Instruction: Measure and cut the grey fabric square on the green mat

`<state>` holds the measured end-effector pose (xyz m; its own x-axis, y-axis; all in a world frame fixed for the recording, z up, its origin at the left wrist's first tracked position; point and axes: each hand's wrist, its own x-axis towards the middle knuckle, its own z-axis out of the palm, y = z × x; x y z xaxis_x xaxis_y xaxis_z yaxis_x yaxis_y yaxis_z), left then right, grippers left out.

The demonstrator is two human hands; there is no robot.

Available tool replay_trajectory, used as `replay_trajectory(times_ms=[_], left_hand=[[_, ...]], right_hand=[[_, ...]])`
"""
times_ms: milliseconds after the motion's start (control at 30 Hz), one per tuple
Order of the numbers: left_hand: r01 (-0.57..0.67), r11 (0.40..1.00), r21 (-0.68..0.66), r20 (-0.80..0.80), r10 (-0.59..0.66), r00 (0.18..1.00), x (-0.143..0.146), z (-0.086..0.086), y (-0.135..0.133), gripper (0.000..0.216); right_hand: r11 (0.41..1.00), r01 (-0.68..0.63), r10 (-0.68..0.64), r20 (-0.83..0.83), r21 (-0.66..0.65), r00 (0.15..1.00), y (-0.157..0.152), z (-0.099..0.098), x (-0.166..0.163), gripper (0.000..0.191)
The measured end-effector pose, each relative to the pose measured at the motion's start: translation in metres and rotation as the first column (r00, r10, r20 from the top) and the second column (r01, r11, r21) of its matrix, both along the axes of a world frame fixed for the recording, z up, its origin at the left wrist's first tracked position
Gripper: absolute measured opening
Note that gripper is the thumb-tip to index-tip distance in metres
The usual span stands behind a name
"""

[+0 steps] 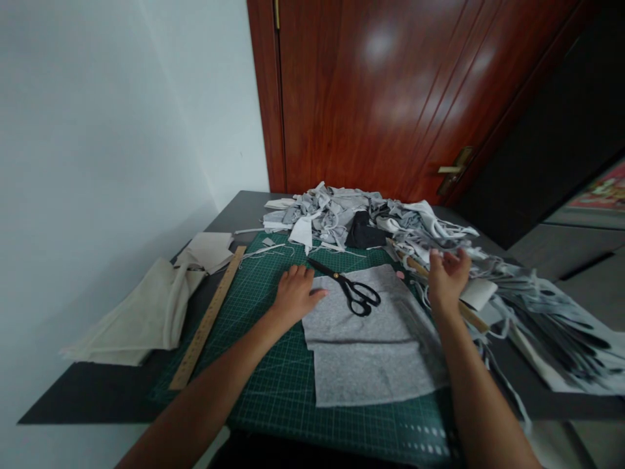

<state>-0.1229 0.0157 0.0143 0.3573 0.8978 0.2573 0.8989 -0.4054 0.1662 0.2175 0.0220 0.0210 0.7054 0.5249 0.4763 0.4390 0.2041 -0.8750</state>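
Observation:
My left hand (296, 293) lies flat on the green cutting mat (268, 378), with its thumb reaching over the left edge of a grey cloth (366, 374). Its fingers are apart and hold nothing. Black-handled scissors (344, 281) rest on that cloth, their blades pointing to the far left, just right of the hand. Over the right side, near a pile of fabric scraps, my right hand (448, 281) is raised with its fingers loosely bent and apart. I see nothing in it. Below and beside this hand runs a wooden stick (472, 318), partly hidden by my wrist.
A wooden ruler (209, 319) lies along the mat's left side. Cream fabric (146, 319) sits left of it on the dark table. Grey and white scraps (327, 215) heap up at the back, and stacked grey cloth strips (556, 326) spread to the right. Behind stands a brown door (361, 98).

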Motion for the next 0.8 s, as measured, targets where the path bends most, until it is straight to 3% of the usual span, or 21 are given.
replay_trajectory(times_ms=[100, 233, 300, 367, 467, 600, 800], left_hand=[[-0.02, 1.0, -0.01, -0.035, 0.02, 0.999, -0.002, -0.004, 0.003, 0.04], [-0.023, 0.998, -0.063, 0.045, 0.026, 0.999, -0.006, -0.009, 0.012, 0.026], [-0.004, 0.996, -0.086, 0.081, 0.011, 0.997, -0.007, -0.01, 0.015, 0.019], [0.037, 0.995, -0.093, 0.097, -0.028, 0.995, -0.007, -0.01, 0.017, 0.013], [0.055, 0.994, -0.098, 0.078, -0.048, 0.996, -0.007, -0.009, 0.017, 0.009], [-0.039, 0.99, -0.138, 0.05, 0.046, 0.998, -0.01, -0.005, 0.018, 0.009], [-0.098, 0.983, -0.156, 0.133, 0.119, 0.984, -0.029, -0.005, 0.033, 0.009]], right_hand=[[0.98, -0.162, 0.174, 0.106, -0.116, 0.979, -0.003, -0.003, -0.007, 0.075], [0.854, -0.418, 0.501, 0.269, -0.31, 0.823, -0.02, -0.008, -0.066, 0.054], [0.773, -0.316, 0.61, 0.505, -0.551, 0.61, -0.031, -0.009, -0.098, 0.049], [0.749, -0.144, 0.615, 0.599, -0.647, 0.513, -0.039, -0.01, -0.119, 0.048], [0.709, -0.061, 0.619, 0.578, -0.702, 0.532, -0.042, -0.011, -0.127, 0.05], [0.616, -0.291, 0.672, 0.296, -0.732, 0.679, -0.034, -0.017, -0.114, 0.045], [0.557, -0.521, 0.719, 0.063, -0.647, 0.692, -0.021, -0.019, -0.094, 0.05]])
